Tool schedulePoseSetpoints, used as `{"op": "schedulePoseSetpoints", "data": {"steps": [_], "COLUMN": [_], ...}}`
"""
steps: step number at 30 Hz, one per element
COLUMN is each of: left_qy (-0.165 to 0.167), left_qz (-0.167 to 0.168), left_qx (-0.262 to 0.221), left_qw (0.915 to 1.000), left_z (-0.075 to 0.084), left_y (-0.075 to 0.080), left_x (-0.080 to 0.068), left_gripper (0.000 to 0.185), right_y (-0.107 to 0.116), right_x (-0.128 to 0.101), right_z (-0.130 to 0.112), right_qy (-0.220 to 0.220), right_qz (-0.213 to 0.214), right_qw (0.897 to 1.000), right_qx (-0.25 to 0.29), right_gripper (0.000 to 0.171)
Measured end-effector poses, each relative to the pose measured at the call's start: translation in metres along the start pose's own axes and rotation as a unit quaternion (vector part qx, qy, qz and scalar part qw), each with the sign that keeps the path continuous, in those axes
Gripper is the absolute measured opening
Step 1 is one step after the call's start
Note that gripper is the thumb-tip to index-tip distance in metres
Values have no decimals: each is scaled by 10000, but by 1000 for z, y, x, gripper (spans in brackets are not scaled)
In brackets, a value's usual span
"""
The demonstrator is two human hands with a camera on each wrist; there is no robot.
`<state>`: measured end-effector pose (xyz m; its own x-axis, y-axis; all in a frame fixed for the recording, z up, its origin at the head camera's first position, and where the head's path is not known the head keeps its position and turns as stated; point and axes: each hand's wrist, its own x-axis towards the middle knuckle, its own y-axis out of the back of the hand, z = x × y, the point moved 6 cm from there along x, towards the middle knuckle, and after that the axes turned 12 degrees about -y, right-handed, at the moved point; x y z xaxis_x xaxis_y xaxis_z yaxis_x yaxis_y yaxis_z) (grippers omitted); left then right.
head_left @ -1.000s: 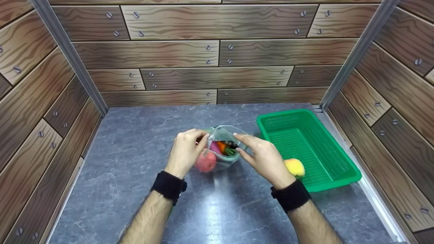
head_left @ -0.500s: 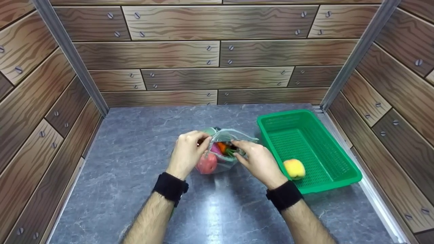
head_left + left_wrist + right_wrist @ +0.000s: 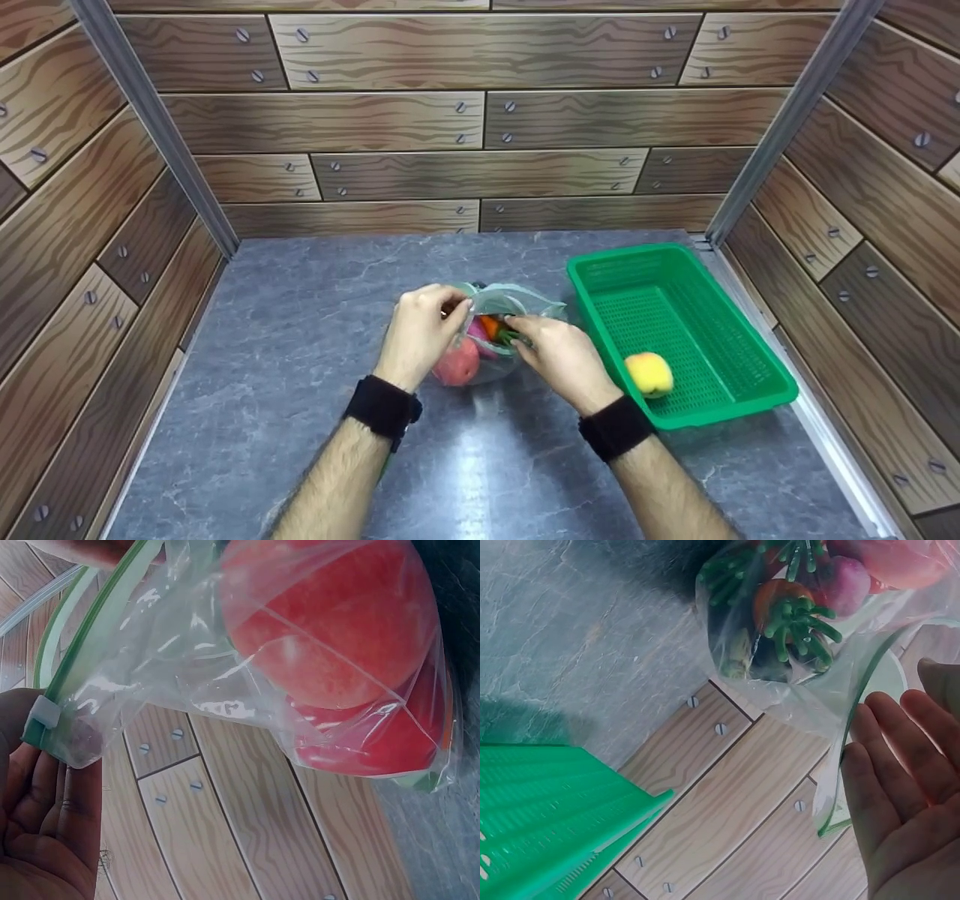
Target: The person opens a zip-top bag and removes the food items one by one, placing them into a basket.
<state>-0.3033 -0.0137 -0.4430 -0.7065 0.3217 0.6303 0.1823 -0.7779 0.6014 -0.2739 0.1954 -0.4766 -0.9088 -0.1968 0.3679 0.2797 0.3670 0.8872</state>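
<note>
Clear plastic, edged in green: a zip bag stood at mid-frame on the grey table, its mouth gaping upward. Through the film: a round red fruit at the lower left of the bag, a purple item and an orange carrot with green tops at its middle. Other contents too masked to name.

Left hand, left of centre, pinched the bag's rim; the left wrist view put thumb and fingers at the corner, beside the white slider. Right hand, right of centre, held nothing firmly: fingers nearly straight, thumb apart, fingertips at the rim. Could not tell how hard they pressed.

Green basket at right of frame, near the bag but apart from it; one yellow fruit lay inside, at the near left corner.

Step in hand, my reading: the mouth being spread and its edge worked by the right fingers. Next move seemed to call for a steady left pinch and a light right touch, the film being slack and quick to fold.
</note>
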Motion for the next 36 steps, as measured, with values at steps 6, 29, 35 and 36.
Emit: {"op": "schedulePoseSetpoints", "data": {"steps": [6, 29, 35, 36], "left_qy": [-81, -110, -94, -88], "left_qz": [-17, -324, -425, -449], "left_qx": [-86, 68, 137, 146], "left_qw": [9999, 9994, 9990, 9988], "left_z": [1, 3, 1, 1], "left_y": [-3, -15, -23, -25], "left_x": [-1, -9, -12, -12], "left_gripper": [8, 7, 7, 7], "right_y": [-13, -36, -47, -48], "right_x": [3, -1, -1, -1], "right_z": [-6, 33, 42, 44], "right_qy": [57, -1337, -1429, -1437], "right_qz": [-164, -441, -421, -390], "right_qw": [9998, 9888, 9877, 9877], "right_qx": [-106, -498, -474, -483], "right_gripper": [31, 24, 27, 27]}}
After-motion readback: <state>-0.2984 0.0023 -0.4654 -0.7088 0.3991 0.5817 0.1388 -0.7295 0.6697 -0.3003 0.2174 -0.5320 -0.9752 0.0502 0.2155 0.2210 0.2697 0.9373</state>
